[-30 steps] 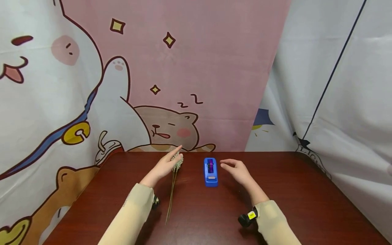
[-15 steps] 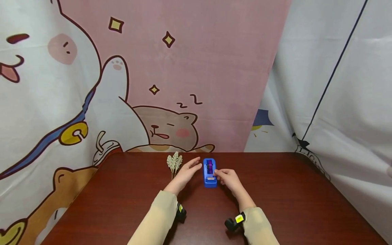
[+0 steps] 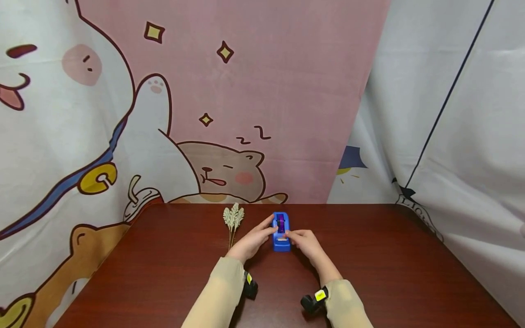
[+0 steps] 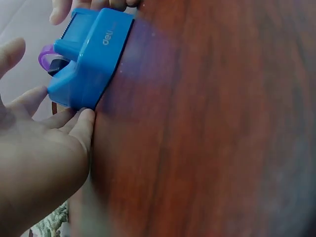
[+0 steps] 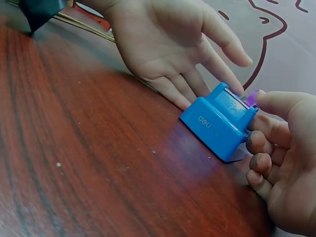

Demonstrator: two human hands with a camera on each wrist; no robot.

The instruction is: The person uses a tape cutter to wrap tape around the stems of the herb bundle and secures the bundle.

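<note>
A blue tape dispenser with a purple roll stands on the table, its toothed cutter facing me. My left hand is at its left side; in the left wrist view several fairly straight fingers touch the dispenser's lower side, and the thumb stands apart. At its right side is my right hand, fingers curled. Seen from the right wrist, the right thumb is up by the purple roll, above the curled fingers. Whether it pinches the tape's end is hidden.
Dried flowers with pale heads and thin stems lie left of the dispenser, partly behind my left hand. The dark red-brown table meets a cartoon-printed curtain at the back. Black wrist cameras hang under both sleeves.
My left hand has moved right, from over the flowers to the dispenser's left side. My right hand has come left and nearer to me, to the dispenser's cutter end. The dispenser stays in place.
</note>
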